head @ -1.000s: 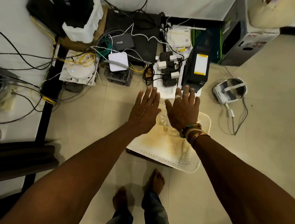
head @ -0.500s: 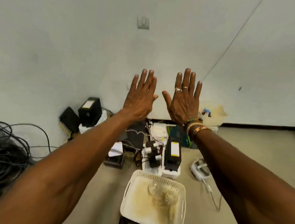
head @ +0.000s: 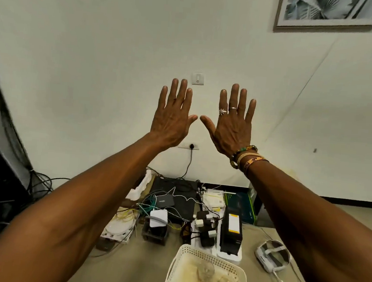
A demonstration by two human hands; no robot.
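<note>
Well, closest to me are my own two arms, which come in from the lower corners of the frame and meet near its centre. My left hand (head: 171, 119) is up with its back toward me, fingers straight and slightly spread, and it holds nothing. My right hand (head: 231, 126) is just beside it in the same pose, flat, spread and empty, with rings (head: 232, 109) on two fingers and bracelets (head: 248, 157) at the wrist. The two thumbs point at each other with a small gap between them and do not touch.

Below the hands, at the bottom centre of the frame, the white perforated basket (head: 194, 251) sits on the floor, well apart from both hands. Clear glassware (head: 206, 271) lies inside it; I cannot tell how many pieces.

Just past the basket are a power strip (head: 204, 229) loaded with plugs, an upright black box (head: 231, 231) with a yellow label and a small white box (head: 158, 218) among tangled cables. A white headset (head: 271, 255) lies on the floor at the lower right.

Farther back the wall fills the upper frame, with a socket (head: 191, 146) between my wrists, a light switch (head: 198, 78) above my fingertips and a framed picture (head: 328, 12) at the upper right.
</note>
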